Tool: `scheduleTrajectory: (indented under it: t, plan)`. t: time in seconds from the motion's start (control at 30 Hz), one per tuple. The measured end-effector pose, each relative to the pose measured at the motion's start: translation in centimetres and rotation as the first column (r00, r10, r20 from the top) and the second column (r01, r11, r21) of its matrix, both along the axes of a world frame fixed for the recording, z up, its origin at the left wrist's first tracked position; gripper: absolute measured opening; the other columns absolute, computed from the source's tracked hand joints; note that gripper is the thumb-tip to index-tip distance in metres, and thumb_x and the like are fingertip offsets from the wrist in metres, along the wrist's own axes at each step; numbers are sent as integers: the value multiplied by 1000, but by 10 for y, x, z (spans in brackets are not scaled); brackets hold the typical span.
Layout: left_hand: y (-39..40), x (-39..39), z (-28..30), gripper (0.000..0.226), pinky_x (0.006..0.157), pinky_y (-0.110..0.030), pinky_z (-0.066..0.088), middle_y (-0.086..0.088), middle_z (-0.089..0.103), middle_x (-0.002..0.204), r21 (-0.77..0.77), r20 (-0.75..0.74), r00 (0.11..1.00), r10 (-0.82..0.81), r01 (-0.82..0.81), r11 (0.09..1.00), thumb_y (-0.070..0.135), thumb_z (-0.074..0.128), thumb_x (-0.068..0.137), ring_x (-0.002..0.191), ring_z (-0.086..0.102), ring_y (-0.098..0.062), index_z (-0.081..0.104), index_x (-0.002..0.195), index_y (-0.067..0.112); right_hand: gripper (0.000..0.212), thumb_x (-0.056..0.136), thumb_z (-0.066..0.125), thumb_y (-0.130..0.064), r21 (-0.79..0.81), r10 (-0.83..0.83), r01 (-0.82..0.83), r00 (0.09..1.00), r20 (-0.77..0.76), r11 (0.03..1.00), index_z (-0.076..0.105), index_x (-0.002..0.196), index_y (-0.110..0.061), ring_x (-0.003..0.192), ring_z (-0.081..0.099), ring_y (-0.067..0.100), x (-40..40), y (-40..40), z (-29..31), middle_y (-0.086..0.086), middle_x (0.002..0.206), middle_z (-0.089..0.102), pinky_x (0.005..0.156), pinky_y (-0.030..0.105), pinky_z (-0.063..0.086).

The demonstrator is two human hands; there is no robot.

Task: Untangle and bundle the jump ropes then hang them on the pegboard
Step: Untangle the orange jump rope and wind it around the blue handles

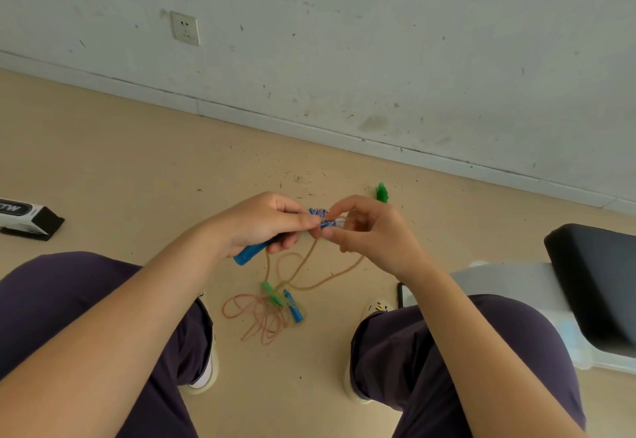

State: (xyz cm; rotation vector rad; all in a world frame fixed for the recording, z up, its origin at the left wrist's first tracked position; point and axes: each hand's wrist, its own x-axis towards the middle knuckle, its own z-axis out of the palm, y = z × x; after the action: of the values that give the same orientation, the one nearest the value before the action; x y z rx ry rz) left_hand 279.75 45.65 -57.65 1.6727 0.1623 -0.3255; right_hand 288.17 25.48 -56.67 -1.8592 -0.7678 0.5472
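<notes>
Between the two hands, a blue-and-white rope bundle [323,218] is being held up over the floor [103,169].

The left hand [261,224] is closed around a blue handle [253,252], and its thumb and fingers also pinch the wound blue-and-white rope. The right hand [371,231] pinches the other side of the same bundle with its thumb and first finger. A tan rope [309,265] hangs down in loops just below both hands. Under the hands, on the floor between the knees, lies a pink rope [256,320] in a messy pile, touching a small blue handle [293,307] and a green handle [272,295]. Another green handle [381,192] pokes out just past the right hand. A black-and-white box [27,219] lies far off to the side of the left hand.
</notes>
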Motion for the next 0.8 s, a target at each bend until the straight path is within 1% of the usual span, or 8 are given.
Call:
scheduleTrajectory:
  t: [0.1,0.27,0.37,0.53,0.6,0.67,0.73,0.8]
  plan:
    - [-7,0,-1,28,50,-22,41,-1,60,61,-14,-4,999,-44,44,999,36,64,96,47,46,-13,74,72,25,27,77,83,-16,-1,44,-44,999,4,999,68,99,-15,65,53,12,-5,5,-2,3,78,61,63,27,48]
    - [-5,0,-2,26,64,-26,55,-6,72,77,-14,-11,999,-51,51,999,37,62,97,61,64,-17,79,92,18,31,77,83,-28,-124,80,-63,987,140,990,58,93,-22,50,30,6,-3,4,-5,-13,55,34,49,19,29]
    - [7,-1,1,25,70,-22,54,-5,74,80,66,-25,998,-51,53,996,36,61,98,72,69,-18,79,93,21,26,77,80,-35,-104,-19,38,984,179,994,58,82,-23,45,29,6,1,2,-3,-13,48,35,47,16,27]
    - [24,-5,2,30,81,-20,48,-1,77,87,248,-59,998,-20,34,968,39,58,99,83,70,-8,77,88,19,17,85,76,-17,110,-279,266,951,135,958,59,78,-16,51,34,7,16,-8,-2,-7,54,39,51,17,32]
    - [25,-5,3,40,82,-22,49,-2,77,85,295,-65,998,1,18,955,41,53,100,81,69,-8,71,83,10,17,87,74,-18,109,-318,306,941,118,946,58,79,-18,60,45,14,20,-9,-4,0,64,50,59,25,41]
    - [21,-5,4,41,79,-24,52,-6,72,70,281,-52,998,28,-12,960,40,52,102,69,66,-14,62,78,8,15,89,71,-18,75,-279,273,955,101,959,57,83,-20,65,56,16,20,-9,-6,-3,70,59,67,32,49]
    - [14,-4,4,38,65,-28,50,-5,54,52,194,-22,998,59,-54,980,37,55,101,48,50,-17,59,76,9,15,89,71,-18,70,-192,190,981,16,979,57,93,-23,63,62,15,20,-10,-6,-5,71,66,68,32,51]
    - [7,-4,3,34,53,-29,43,1,41,48,119,5,998,57,-57,991,38,59,99,42,33,-14,65,77,12,27,84,77,-23,54,-105,108,993,-54,993,58,102,-28,60,62,14,18,-10,-4,-3,75,68,64,27,51]
